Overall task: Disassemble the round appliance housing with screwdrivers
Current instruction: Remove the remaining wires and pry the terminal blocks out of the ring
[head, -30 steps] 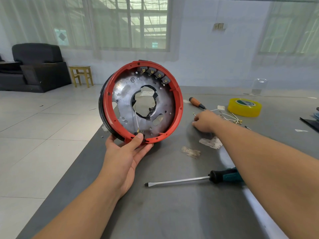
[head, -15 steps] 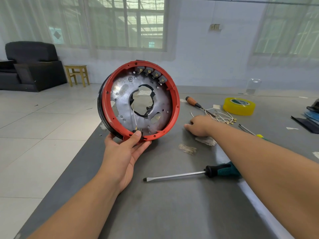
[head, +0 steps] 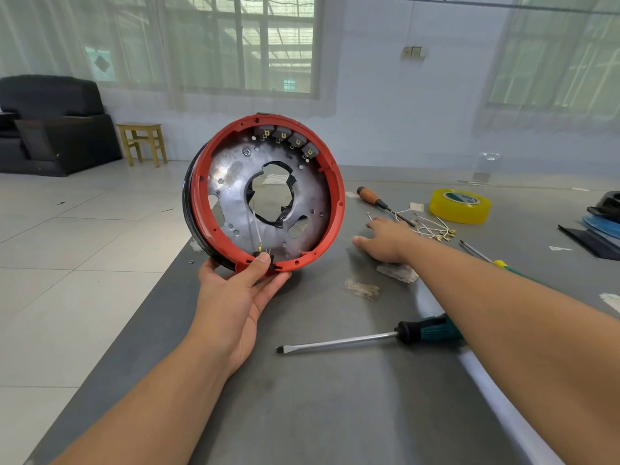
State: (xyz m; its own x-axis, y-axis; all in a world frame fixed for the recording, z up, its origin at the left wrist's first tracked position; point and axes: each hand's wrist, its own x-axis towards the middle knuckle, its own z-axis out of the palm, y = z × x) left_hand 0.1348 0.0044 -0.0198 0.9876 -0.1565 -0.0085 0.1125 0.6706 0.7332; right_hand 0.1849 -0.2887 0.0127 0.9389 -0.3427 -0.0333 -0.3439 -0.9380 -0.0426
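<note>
Above the table [head: 335,414] — housing [head: 265,196] in left hand's [head: 235,297] grip, right hand [head: 385,239] flat, fingers spread.

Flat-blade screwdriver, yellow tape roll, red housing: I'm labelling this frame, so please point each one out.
flat-blade screwdriver [head: 339,343], head view, on its metal shaft.
yellow tape roll [head: 459,209], head view, on its outer side wall.
red housing [head: 336,199], head view, on its right rim.

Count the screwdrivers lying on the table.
3: a wooden-handled screwdriver beyond the right hand, a yellow-handled screwdriver right of it, a teal-handled flathead nearest, partly under the forearm.
</note>
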